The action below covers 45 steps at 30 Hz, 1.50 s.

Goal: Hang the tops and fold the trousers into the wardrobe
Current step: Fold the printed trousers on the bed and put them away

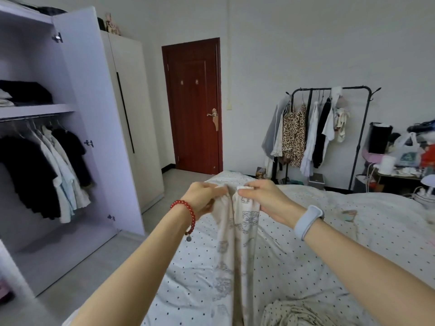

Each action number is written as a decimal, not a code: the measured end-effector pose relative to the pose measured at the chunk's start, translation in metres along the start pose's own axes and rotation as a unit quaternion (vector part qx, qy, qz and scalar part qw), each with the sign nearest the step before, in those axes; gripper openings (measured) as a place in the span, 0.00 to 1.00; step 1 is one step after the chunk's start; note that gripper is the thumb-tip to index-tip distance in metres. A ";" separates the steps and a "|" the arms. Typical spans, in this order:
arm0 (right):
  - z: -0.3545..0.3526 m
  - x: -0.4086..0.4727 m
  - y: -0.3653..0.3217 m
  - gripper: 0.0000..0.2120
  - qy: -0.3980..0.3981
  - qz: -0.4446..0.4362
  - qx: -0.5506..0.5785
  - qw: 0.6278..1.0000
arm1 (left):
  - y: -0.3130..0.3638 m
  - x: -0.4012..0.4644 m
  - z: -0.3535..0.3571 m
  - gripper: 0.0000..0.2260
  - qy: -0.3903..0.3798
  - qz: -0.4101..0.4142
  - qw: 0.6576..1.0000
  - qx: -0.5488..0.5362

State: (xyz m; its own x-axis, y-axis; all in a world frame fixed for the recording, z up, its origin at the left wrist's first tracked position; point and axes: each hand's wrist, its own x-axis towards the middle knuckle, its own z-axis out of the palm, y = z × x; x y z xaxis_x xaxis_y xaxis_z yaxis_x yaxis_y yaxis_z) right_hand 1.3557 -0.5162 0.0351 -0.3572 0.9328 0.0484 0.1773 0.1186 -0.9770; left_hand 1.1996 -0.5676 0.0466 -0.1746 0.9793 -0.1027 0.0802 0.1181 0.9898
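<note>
A pale cream garment with a grey printed pattern (237, 250) hangs in front of me over the bed, held up by its top edge. My left hand (203, 196) grips the left part of that edge; a red bead bracelet is on its wrist. My right hand (266, 198) grips the right part, a light blue band on its wrist. The two hands are close together. The open wardrobe (77, 109) stands at the left, with dark and pale tops on its hanging rail (35, 116) and folded clothes on the shelf above.
A bed with a dotted white sheet (329, 243) fills the lower right; another crumpled dotted cloth (303, 311) lies near me. A closed red-brown door (193, 107) is ahead. A black clothes rack (327, 128) and a cluttered table (400, 161) stand at the right.
</note>
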 end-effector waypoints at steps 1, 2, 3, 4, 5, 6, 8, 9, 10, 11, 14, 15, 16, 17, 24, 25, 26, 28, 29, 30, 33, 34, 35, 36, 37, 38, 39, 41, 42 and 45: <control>0.002 -0.004 -0.001 0.05 -0.008 -0.008 0.022 1.000 | -0.002 -0.001 0.004 0.07 -0.014 0.012 1.000 -0.021; 0.002 -0.007 -0.002 0.07 -0.014 -0.014 0.044 0.999 | -0.005 -0.003 0.007 0.07 -0.023 0.024 0.999 -0.031; 0.002 -0.009 -0.003 0.09 -0.021 -0.019 0.068 0.997 | -0.007 -0.004 0.008 0.08 -0.025 0.037 0.998 -0.033; 0.001 -0.011 -0.004 0.11 -0.029 -0.022 0.089 0.995 | -0.009 -0.005 0.008 0.10 -0.029 0.048 0.998 -0.039; 0.000 -0.013 -0.004 0.12 -0.040 -0.021 0.112 0.993 | -0.011 -0.006 0.008 0.11 -0.039 0.052 0.997 -0.047; -0.002 -0.014 -0.004 0.14 -0.052 -0.020 0.128 0.990 | -0.012 -0.007 0.006 0.12 -0.052 0.055 0.996 -0.054; -0.005 -0.017 -0.004 0.19 -0.082 -0.014 0.154 0.984 | -0.016 -0.008 0.003 0.13 -0.088 0.064 0.993 -0.047; -0.007 -0.018 -0.004 0.21 -0.103 -0.013 0.170 0.980 | -0.017 -0.009 0.002 0.13 -0.106 0.072 0.991 -0.035; -0.007 -0.018 -0.003 0.22 -0.126 -0.013 0.186 0.974 | -0.018 -0.009 0.003 0.13 -0.117 0.081 0.990 -0.025; -0.007 -0.020 -0.002 0.22 -0.144 -0.009 0.200 0.969 | -0.020 -0.010 0.004 0.13 -0.116 0.091 0.989 -0.018; -0.008 -0.020 0.001 0.25 -0.171 -0.009 0.190 0.967 | -0.025 -0.008 0.009 0.17 -0.054 0.139 0.989 -0.003; -0.008 -0.020 0.000 0.24 -0.177 -0.014 0.166 0.970 | -0.027 -0.008 0.009 0.16 -0.032 0.157 0.987 0.011; -0.009 -0.021 -0.001 0.22 -0.176 -0.026 0.129 0.976 | -0.028 -0.007 0.007 0.16 -0.016 0.170 0.985 0.021; -0.009 -0.021 -0.002 0.19 -0.159 -0.042 0.085 0.983 | -0.028 -0.007 0.004 0.14 -0.009 0.174 0.985 0.021; -0.007 -0.005 0.007 0.28 -0.114 -0.138 -0.134 0.975 | 0.006 -0.021 -0.032 0.11 0.007 0.195 0.976 -0.100; -0.001 -0.004 0.002 0.28 -0.136 -0.137 -0.095 0.977 | 0.013 -0.025 -0.037 0.11 0.006 0.205 0.973 -0.106; 0.005 -0.003 -0.007 0.27 -0.156 -0.136 -0.037 0.978 | 0.020 -0.029 -0.044 0.10 0.012 0.214 0.971 -0.107; 0.021 0.002 -0.034 0.27 -0.200 -0.121 0.081 0.969 | 0.035 -0.041 -0.063 0.10 0.048 0.235 0.965 -0.107; 0.031 0.005 -0.049 0.27 -0.228 -0.122 0.109 0.960 | 0.042 -0.049 -0.075 0.10 0.067 0.246 0.960 -0.112; 0.042 0.007 -0.064 0.26 -0.252 -0.145 0.101 0.951 | 0.048 -0.057 -0.087 0.10 0.091 0.257 0.955 -0.114; 0.083 0.001 -0.112 0.26 -0.278 -0.277 -0.024 0.919 | 0.062 -0.091 -0.129 0.10 0.165 0.288 0.938 -0.102; 0.103 -0.001 -0.130 0.25 -0.287 -0.312 -0.056 0.904 | 0.068 -0.107 -0.148 0.10 0.192 0.299 0.930 -0.092; 0.113 -0.002 -0.141 0.22 -0.296 -0.327 -0.086 0.893 | 0.071 -0.115 -0.158 0.10 0.209 0.301 0.927 -0.084; 0.134 -0.005 -0.159 0.17 -0.321 -0.343 -0.112 0.876 | 0.077 -0.132 -0.177 0.10 0.236 0.309 0.918 -0.073; 0.150 -0.009 -0.172 0.13 -0.345 -0.338 -0.139 0.864 | 0.080 -0.144 -0.191 0.10 0.260 0.314 0.911 -0.058; 0.164 -0.012 -0.183 0.09 -0.370 -0.333 -0.163 0.852 | 0.084 -0.154 -0.203 0.10 0.280 0.315 0.905 -0.050; 0.186 -0.020 -0.198 0.07 -0.391 -0.339 -0.178 0.837 | 0.089 -0.172 -0.221 0.10 0.308 0.320 0.895 -0.036; 0.216 -0.030 -0.220 0.06 -0.381 -0.377 -0.198 0.821 | 0.097 -0.192 -0.245 0.11 0.352 0.329 0.876 -0.028; 0.234 -0.035 -0.231 0.06 -0.373 -0.404 -0.201 0.811 | 0.103 -0.206 -0.258 0.10 0.374 0.337 0.864 -0.018; 0.278 -0.043 -0.263 0.08 -0.295 -0.497 -0.221 0.786 | 0.117 -0.240 -0.296 0.09 0.430 0.363 0.827 0.013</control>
State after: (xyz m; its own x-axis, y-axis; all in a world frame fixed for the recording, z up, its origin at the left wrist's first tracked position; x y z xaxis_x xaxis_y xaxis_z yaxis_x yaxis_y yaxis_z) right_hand 1.0695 -0.6822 0.2325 -0.8605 0.0013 0.5094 -0.2023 0.9169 -0.3442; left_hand 0.9606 -0.8376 0.2161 -0.7027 0.3171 0.6369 0.4894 -0.4344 0.7562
